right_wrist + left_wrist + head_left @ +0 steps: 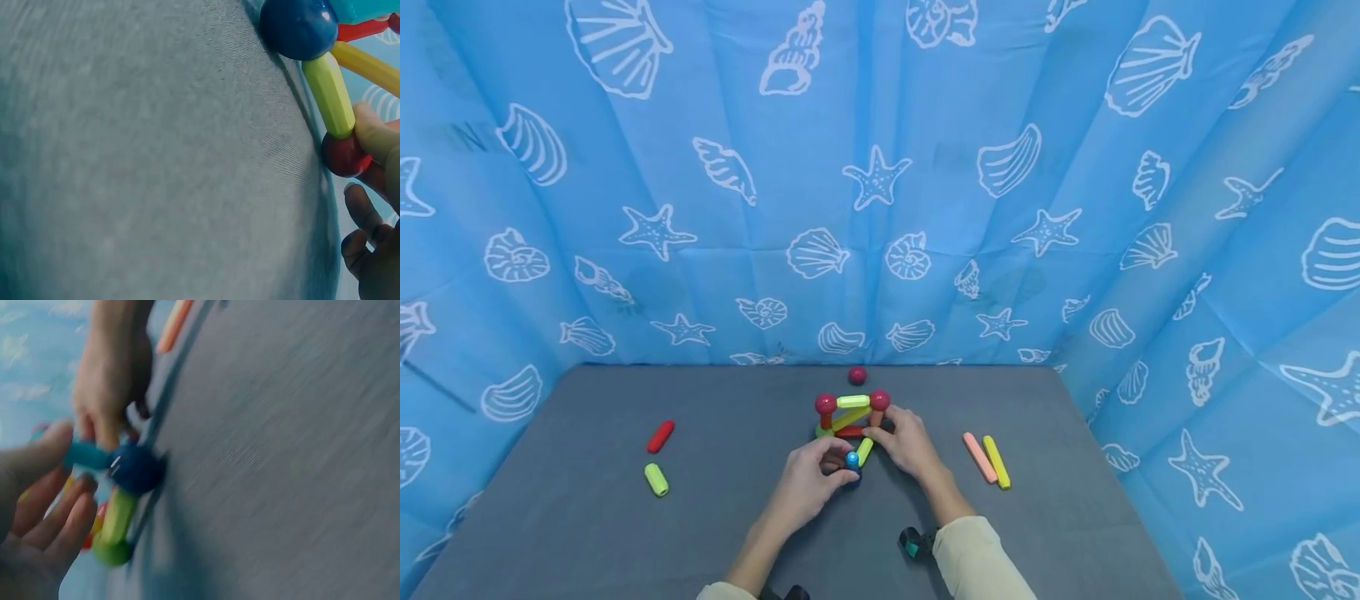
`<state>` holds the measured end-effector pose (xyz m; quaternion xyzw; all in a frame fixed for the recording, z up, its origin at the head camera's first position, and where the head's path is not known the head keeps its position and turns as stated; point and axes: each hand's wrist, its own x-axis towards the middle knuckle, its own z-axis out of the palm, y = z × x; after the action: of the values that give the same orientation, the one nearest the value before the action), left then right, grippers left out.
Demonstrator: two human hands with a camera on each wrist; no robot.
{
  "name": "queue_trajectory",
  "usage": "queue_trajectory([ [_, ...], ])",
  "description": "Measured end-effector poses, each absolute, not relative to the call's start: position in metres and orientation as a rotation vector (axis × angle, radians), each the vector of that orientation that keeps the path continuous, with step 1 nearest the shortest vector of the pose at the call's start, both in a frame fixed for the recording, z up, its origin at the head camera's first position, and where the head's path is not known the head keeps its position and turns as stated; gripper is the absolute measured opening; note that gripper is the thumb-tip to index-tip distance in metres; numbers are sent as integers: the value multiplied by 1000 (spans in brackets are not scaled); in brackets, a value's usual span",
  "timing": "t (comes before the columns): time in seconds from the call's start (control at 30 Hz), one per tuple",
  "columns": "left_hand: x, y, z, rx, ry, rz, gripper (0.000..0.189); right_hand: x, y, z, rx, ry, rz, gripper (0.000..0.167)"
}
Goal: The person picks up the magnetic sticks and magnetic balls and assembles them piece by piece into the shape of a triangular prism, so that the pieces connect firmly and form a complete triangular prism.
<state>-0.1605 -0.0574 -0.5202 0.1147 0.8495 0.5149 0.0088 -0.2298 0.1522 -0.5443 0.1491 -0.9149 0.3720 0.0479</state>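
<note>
A frame of magnetic rods and balls stands mid-table, with two red balls (826, 404) on top joined by a yellow-green rod (853, 402). At its front, a light blue rod (87, 456) rises from a dark blue ball (136, 470). My left hand (808, 483) is around this rod, its thumb right at the rod's end and its fingers loosely spread in the left wrist view. My right hand (913, 443) grips a red ball (345, 156) at the frame's right lower corner, where another yellow-green rod (329, 94) runs to the dark blue ball.
Behind the frame lies a loose red ball (857, 376). To the left are a red rod (660, 437) and a short yellow-green rod (657, 480). A pink rod (980, 457) and a yellow rod (997, 462) lie at right. A blue shell-print curtain (872, 292) hangs behind the table.
</note>
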Motion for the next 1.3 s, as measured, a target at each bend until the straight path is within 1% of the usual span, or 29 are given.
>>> queue_trajectory([
  [0.07,-164,-68,-518,310,2670,1613,33,-231,150,-544,461,-2799,1131,13],
  [0.2,-177,-89,-518,95,2809,1595,30,-235,144,-543,480,-2802,1130,14],
  [0.27,-185,-94,-522,4,2855,1547,33,-237,140,-542,490,-2806,1128,14],
  [0.33,-192,-96,-529,-32,2875,1485,39,-239,135,-543,497,-2816,1126,17],
  [0.4,-197,-94,-537,-55,2881,1436,41,-240,130,-543,514,-2839,1123,20],
  [0.53,-200,-91,-547,-58,2921,1373,34,-239,134,-536,555,-2925,1114,21],
  [0.63,-202,-91,-549,-65,2913,1391,30,-242,143,-521,552,-2996,1095,31],
  [0.7,-202,-92,-548,-84,2911,1408,30,-249,146,-512,550,-2998,1070,41],
  [0.77,-203,-92,-547,-110,2915,1412,31,-258,146,-506,551,-2976,1051,46],
  [0.9,-205,-91,-543,-143,2917,1385,32,-279,138,-505,610,-2937,966,57],
  [1.03,-205,-88,-544,-168,2904,1384,31,-293,132,-514,676,-2942,854,65],
  [1.13,-204,-87,-545,-173,2916,1390,30,-298,130,-520,676,-2944,761,62],
  [1.3,-203,-91,-543,-194,2926,1419,31,-297,128,-529,531,-2976,672,42],
])
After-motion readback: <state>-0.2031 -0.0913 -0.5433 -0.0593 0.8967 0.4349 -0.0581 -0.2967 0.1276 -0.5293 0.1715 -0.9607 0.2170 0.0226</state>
